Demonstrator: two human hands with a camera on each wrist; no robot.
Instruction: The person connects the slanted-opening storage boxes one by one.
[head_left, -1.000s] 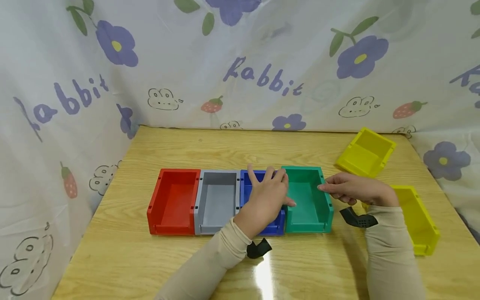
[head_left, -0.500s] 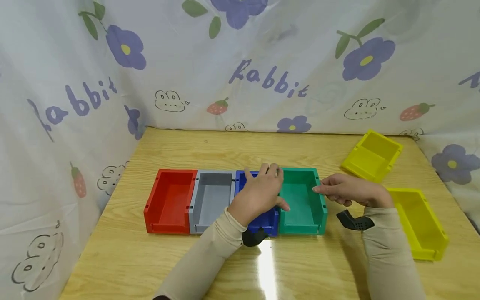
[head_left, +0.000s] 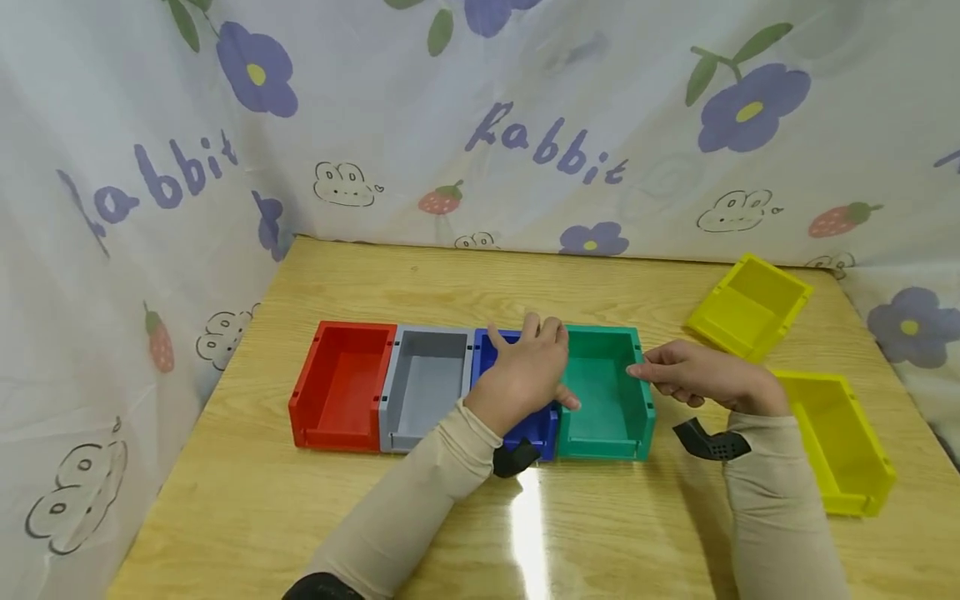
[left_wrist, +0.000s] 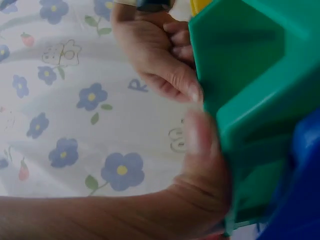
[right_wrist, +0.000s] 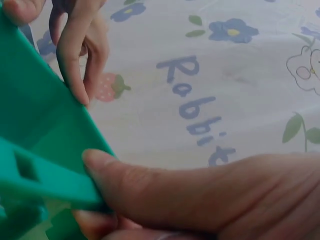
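Note:
A green open-front bin ends the right side of a row, next to a blue bin. My right hand pinches the green bin's right wall, thumb over the rim, as the right wrist view shows close up. The left hand reaches across the blue bin and covers much of it. Its fingers bend over the back of the green bin's left wall, while the thumb lies along that same bin further forward. In the right wrist view, left fingertips meet the green rim.
A grey bin and a red bin continue the row leftward. To the right lie two yellow bins, one at the back and one nearer. A printed curtain hangs behind the wooden table.
The row of bins has slid slightly left on the table, both hands moving with it, mostly in the first half second. The head view has also shifted a little.

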